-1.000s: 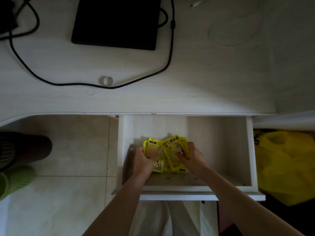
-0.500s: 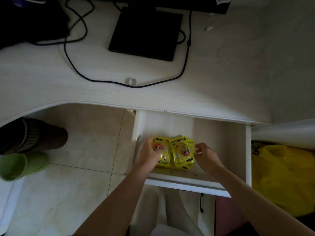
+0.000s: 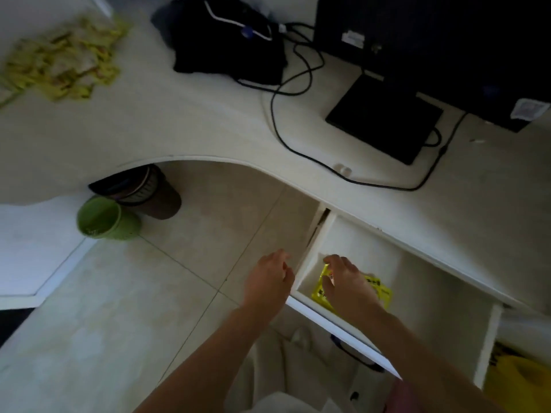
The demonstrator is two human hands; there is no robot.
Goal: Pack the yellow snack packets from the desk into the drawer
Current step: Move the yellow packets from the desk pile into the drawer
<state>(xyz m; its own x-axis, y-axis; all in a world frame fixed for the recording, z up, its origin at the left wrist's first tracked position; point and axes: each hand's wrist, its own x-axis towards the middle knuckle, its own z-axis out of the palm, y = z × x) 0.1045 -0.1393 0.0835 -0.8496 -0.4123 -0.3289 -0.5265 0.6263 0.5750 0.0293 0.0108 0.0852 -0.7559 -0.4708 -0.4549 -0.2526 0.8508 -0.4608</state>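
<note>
Pale floor tiles (image 3: 125, 308) fill the lower left, and a white counter (image 3: 179, 123) curves across the upper part of the head view, with a white drawer (image 3: 441, 296) pulled open beneath its right stretch. Inside the drawer, near its front left corner, lie the yellow snack packets (image 3: 378, 289), partly covered by the right hand (image 3: 347, 283). That hand reaches down over them with fingers loosely spread; whether it pinches a packet or merely touches them cannot be told. The left hand (image 3: 268, 281) hovers outside the drawer, just beside its left wall, above the floor, fingers relaxed and holding nothing. More yellow packets (image 3: 62, 64), blurred, lie in a heap at the far left end of the counter, well apart from the drawer. On the counter's far side sit a dark bundle (image 3: 226, 46), a flat black device (image 3: 384, 117) and a black cable (image 3: 298, 144) looping between them. Under the counter stand a green bin (image 3: 104, 219) and a brown bin (image 3: 149, 189), touching each other. A yellow bag (image 3: 518, 383) shows at the lower right
</note>
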